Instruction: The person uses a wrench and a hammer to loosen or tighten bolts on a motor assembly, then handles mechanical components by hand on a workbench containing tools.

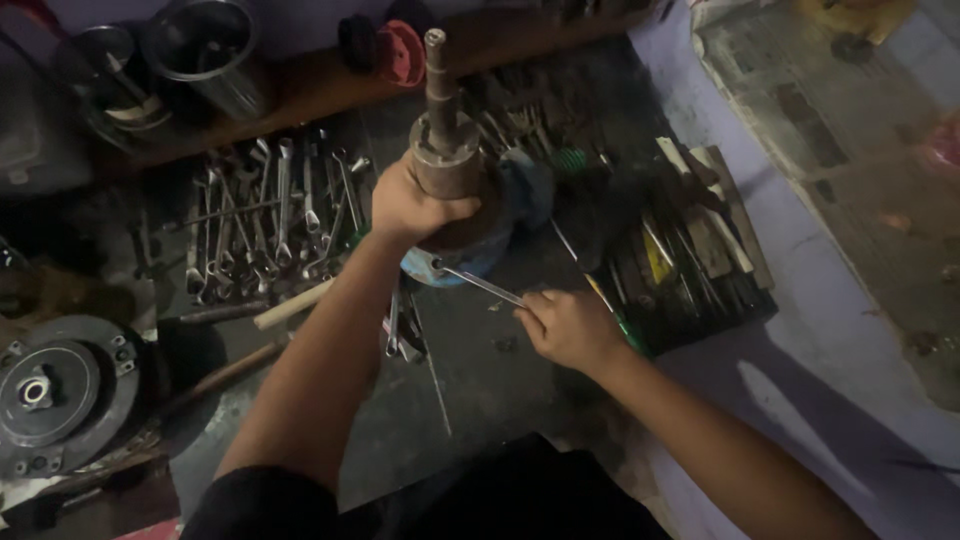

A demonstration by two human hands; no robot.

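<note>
Currently, left hand (405, 205) fingers are wrapped around the upright metal shaft assembly (445, 150) on the bench (470, 350); right hand (570, 328) is closed on a wrench (480, 284) at its base. Risk: wrench slipping off, knuckles striking.

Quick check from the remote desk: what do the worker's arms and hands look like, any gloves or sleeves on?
Both hands are bare, no gloves: left hand, right hand. Both forearms are uncovered, with no watch, ring or band visible. A dark, apparently black short sleeve shows at the left upper arm. The light is dim, so finer detail is lost.
</note>
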